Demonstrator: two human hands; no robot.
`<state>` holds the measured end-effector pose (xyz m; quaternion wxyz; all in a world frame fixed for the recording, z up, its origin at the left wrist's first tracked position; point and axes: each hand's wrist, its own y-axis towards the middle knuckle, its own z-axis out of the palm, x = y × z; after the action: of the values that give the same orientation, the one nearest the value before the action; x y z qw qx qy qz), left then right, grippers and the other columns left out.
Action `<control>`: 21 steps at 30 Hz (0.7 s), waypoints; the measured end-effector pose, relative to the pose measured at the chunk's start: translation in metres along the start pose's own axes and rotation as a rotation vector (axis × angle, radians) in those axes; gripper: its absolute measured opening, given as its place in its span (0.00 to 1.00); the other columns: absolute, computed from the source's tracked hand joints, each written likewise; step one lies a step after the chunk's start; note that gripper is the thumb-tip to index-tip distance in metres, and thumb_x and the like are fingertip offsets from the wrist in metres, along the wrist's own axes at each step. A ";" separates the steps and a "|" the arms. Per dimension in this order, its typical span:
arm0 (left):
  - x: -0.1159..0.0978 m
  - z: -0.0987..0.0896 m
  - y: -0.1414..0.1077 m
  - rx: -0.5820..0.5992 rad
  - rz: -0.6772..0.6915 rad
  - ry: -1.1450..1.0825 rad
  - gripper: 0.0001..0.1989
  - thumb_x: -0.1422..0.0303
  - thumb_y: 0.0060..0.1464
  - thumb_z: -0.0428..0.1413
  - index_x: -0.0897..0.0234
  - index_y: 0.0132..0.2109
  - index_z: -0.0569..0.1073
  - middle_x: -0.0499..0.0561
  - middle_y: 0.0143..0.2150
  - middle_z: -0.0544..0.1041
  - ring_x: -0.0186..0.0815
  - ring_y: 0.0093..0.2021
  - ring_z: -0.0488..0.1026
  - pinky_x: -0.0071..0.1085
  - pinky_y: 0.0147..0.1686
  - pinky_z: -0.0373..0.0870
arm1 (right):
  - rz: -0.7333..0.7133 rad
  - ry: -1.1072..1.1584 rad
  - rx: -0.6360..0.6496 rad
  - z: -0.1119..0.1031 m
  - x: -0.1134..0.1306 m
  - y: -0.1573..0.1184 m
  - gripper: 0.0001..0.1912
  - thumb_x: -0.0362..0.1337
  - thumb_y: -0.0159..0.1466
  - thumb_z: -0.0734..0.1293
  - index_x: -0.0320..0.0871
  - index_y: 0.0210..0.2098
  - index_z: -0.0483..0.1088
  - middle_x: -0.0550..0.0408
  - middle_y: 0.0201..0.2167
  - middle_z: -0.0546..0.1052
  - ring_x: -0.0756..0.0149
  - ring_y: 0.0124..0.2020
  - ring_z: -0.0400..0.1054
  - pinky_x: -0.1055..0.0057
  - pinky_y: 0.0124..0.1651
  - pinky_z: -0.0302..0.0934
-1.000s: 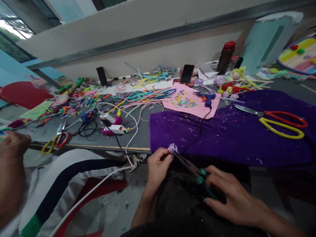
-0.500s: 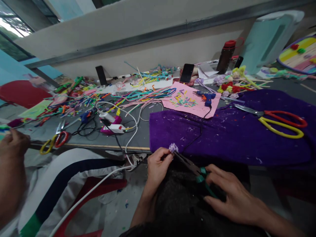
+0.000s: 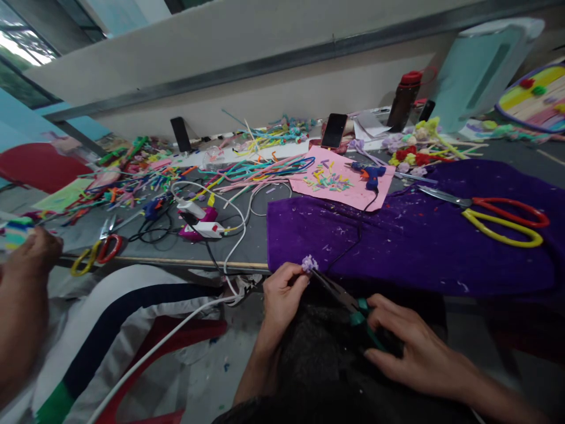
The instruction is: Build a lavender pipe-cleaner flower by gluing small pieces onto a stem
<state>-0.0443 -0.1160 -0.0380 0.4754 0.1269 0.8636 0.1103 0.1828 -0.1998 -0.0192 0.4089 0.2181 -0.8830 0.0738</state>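
Note:
Between the thumb and fingers of my left hand [image 3: 283, 294] is a small lilac pipe-cleaner flower [image 3: 309, 263], held just off the table's front edge. My right hand [image 3: 408, 335] is wrapped round the green handles of long-nose pliers [image 3: 338, 290]. The pliers' tips touch the underside of the flower beside my left fingertips; whether the jaws clamp it I cannot tell. A purple cloth [image 3: 397, 253] lies on the table just beyond both hands.
Red-and-yellow scissors [image 3: 503, 219] rest on the cloth. A blue glue gun [image 3: 373, 175] lies on a pink sheet [image 3: 300, 185] with cut pieces. A power strip [image 3: 200, 228] and white cable are left of centre. At far left is a co-worker's hand [image 3: 37, 250].
The co-worker's hand at far left has shifted slightly right, showing more of a striped colourful piece. My hands, the flower and the pliers have barely moved.

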 end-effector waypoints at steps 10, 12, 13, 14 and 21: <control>0.002 -0.004 0.003 0.034 0.034 0.041 0.04 0.73 0.48 0.53 0.63 0.29 0.72 0.46 0.27 0.72 0.30 0.28 0.68 0.25 0.30 0.62 | 0.000 0.019 0.069 -0.011 0.002 0.001 0.06 0.29 0.52 0.63 0.44 0.29 0.61 0.57 0.31 0.67 0.68 0.33 0.64 0.71 0.35 0.60; 0.002 -0.005 0.004 0.045 0.053 0.028 0.04 0.72 0.48 0.53 0.63 0.30 0.72 0.47 0.28 0.73 0.30 0.29 0.69 0.25 0.30 0.62 | 0.014 0.075 0.105 -0.016 0.001 0.003 0.06 0.28 0.52 0.63 0.43 0.28 0.61 0.58 0.30 0.66 0.69 0.32 0.63 0.72 0.35 0.59; 0.003 -0.005 0.004 0.047 0.059 0.022 0.04 0.72 0.48 0.53 0.63 0.30 0.73 0.47 0.28 0.73 0.30 0.29 0.69 0.25 0.30 0.63 | 0.017 0.112 0.118 -0.018 0.000 0.005 0.06 0.28 0.52 0.63 0.42 0.27 0.60 0.58 0.29 0.66 0.70 0.31 0.62 0.73 0.34 0.58; 0.003 -0.005 0.004 0.048 0.064 0.017 0.04 0.72 0.48 0.53 0.63 0.30 0.73 0.47 0.28 0.73 0.30 0.29 0.69 0.25 0.30 0.63 | 0.018 0.159 0.129 -0.020 -0.002 0.006 0.05 0.28 0.52 0.62 0.42 0.26 0.60 0.58 0.28 0.66 0.70 0.30 0.61 0.73 0.34 0.57; 0.005 -0.004 0.003 0.052 0.098 0.021 0.04 0.72 0.49 0.53 0.64 0.30 0.72 0.48 0.29 0.73 0.30 0.30 0.69 0.25 0.31 0.63 | 0.132 0.641 0.259 -0.027 -0.017 0.009 0.07 0.38 0.54 0.64 0.40 0.27 0.63 0.56 0.30 0.67 0.68 0.32 0.60 0.72 0.35 0.55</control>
<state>-0.0497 -0.1118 -0.0393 0.4570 0.1803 0.8637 0.1124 0.2072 -0.1779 -0.0140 0.6287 0.1764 -0.7053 0.2760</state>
